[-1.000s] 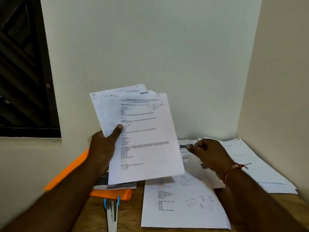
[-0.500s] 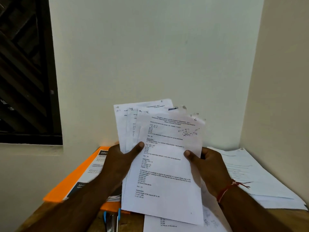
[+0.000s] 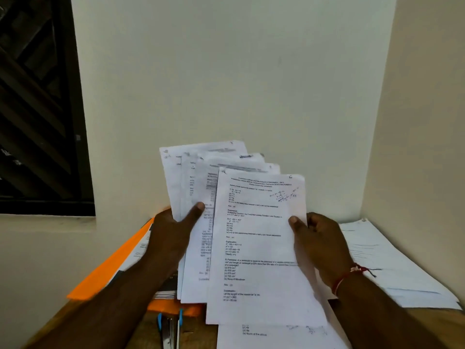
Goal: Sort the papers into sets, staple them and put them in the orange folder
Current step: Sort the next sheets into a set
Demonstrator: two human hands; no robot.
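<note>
I hold a fan of several printed white sheets [image 3: 198,187] upright in front of me. My left hand [image 3: 173,233] grips the rear sheets with its thumb across them. My right hand [image 3: 319,243] pinches the right edge of the front sheet [image 3: 259,248], marked "6" at its top corner, and holds it a little right of the others. The orange folder [image 3: 110,270] lies on the table at the left with printed matter on it. A blue and silver stapler [image 3: 168,328] lies near the front edge below the folder.
A loose printed sheet [image 3: 271,336] lies flat under the fan. A pile of white papers [image 3: 392,268] fills the table's right corner against the wall. A dark window [image 3: 37,104] is at the left. Walls close in behind and at the right.
My right hand has come up from the table and taken hold of the front sheet. The stack has dropped toward the middle and fanned wider, with the front sheet drawn to the right.
</note>
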